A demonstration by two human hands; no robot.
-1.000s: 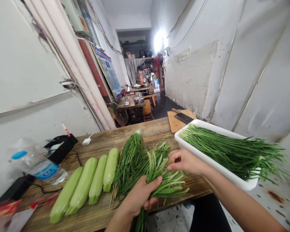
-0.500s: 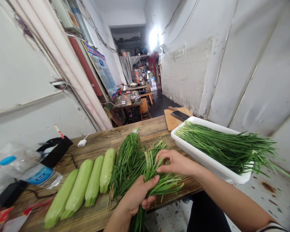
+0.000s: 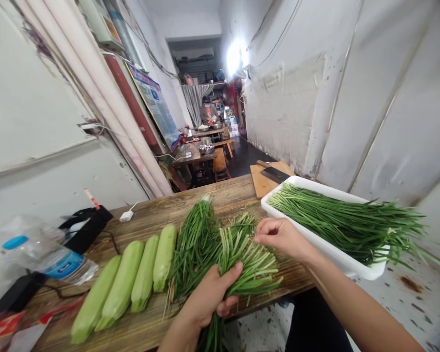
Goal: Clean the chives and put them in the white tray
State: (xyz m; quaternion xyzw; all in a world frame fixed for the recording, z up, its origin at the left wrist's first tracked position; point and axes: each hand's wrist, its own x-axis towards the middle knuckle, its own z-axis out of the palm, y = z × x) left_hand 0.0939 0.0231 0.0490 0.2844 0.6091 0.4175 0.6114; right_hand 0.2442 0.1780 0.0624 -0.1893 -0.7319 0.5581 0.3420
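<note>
My left hand [image 3: 218, 296] is wrapped round a bunch of garlic chives [image 3: 251, 268] at the table's near edge. Their pale stem ends fan out to the right, and the green leaves hang down below the fist. Just right of those stem ends, my right hand [image 3: 276, 237] is closed in a pinch; whatever lies between its fingertips is too small to make out. Behind the left hand, a tied bundle of garlic chives [image 3: 196, 230] rests on the wooden table [image 3: 231, 193]. More garlic chives [image 3: 344, 220] fill a white plastic tub [image 3: 320, 261] on the right.
Several pale green zucchini [image 3: 122, 283] lie in a row on the left, beside a water bottle [image 3: 55, 261] and a black box [image 3: 86, 227]. A cleaver [image 3: 275, 174] lies on a cutting board [image 3: 262, 183] at the back right. Far off, a person [image 3: 208, 112] is by another table.
My right hand has moved right, away from the stems in my left hand, and its fingers have drawn together. The left hand keeps its hold on the bunch.
</note>
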